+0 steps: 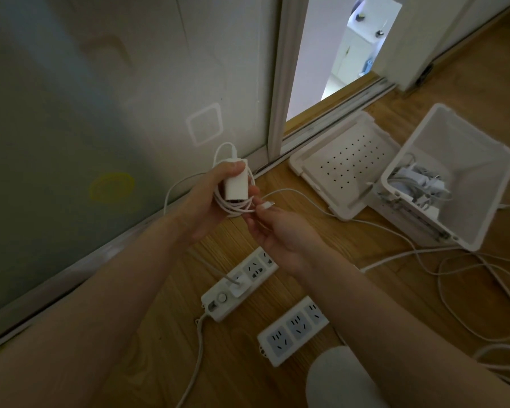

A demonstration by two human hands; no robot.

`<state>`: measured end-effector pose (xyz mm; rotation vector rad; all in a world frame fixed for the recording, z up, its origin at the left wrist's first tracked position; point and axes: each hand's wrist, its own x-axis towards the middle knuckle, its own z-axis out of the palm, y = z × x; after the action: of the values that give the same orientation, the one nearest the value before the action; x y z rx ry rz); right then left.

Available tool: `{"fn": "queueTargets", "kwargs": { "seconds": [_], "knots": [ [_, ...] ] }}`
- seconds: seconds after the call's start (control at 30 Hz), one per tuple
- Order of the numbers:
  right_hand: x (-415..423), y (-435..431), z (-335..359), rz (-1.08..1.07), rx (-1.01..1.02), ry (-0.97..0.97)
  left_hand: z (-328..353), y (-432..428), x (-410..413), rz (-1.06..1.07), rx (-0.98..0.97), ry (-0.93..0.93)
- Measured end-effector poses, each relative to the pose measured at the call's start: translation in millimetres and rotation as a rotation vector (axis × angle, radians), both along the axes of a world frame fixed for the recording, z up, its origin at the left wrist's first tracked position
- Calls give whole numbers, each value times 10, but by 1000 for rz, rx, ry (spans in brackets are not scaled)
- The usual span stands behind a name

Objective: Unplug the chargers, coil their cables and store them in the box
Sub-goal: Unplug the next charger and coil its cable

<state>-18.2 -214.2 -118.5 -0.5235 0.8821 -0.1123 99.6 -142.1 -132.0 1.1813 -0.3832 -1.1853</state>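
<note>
My left hand [211, 201] grips a white charger block [235, 185] with its white cable [239, 209] wound in loops around it. My right hand [280, 231] pinches the cable's free end just behind the connector [268, 205]. Both hands are above the wooden floor near the wall. The white storage box [480, 184] stands open to the right, with several chargers and cables [418, 184] inside. Its perforated lid [345, 169] lies flat beside it. Another white charger [239, 287] sits plugged into the nearer-wall power strip [218, 304].
A second power strip [292, 331] lies on the floor below my right forearm. Loose white cables [454, 290] trail across the floor at the right. My knee [336, 378] shows at the bottom. A wall runs along the left; a doorway [336, 54] opens behind.
</note>
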Motion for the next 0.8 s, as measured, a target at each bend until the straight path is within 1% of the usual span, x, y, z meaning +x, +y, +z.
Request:
{"fn": "queueTargets", "kwargs": {
  "seconds": [0.17,0.33,0.43,0.53,0.63,0.8],
  "knots": [
    [-11,-27,22,-52,40,1,5,-16,-13,-33,-7,-32],
    [-9,-21,27,-102,-25,-1,45,-43,-46,-20,36,-21],
    [-27,-33,17,-115,-53,9,63,-58,-88,-83,26,-6],
    [-45,-63,7,-90,-144,-23,94,-86,-152,-114,17,31],
    [-53,-88,-11,-47,-284,-67,101,-133,-182,-66,29,45],
    [-101,-99,-56,-29,-447,-62,79,-186,-208,2,156,-94]
  ]
}}
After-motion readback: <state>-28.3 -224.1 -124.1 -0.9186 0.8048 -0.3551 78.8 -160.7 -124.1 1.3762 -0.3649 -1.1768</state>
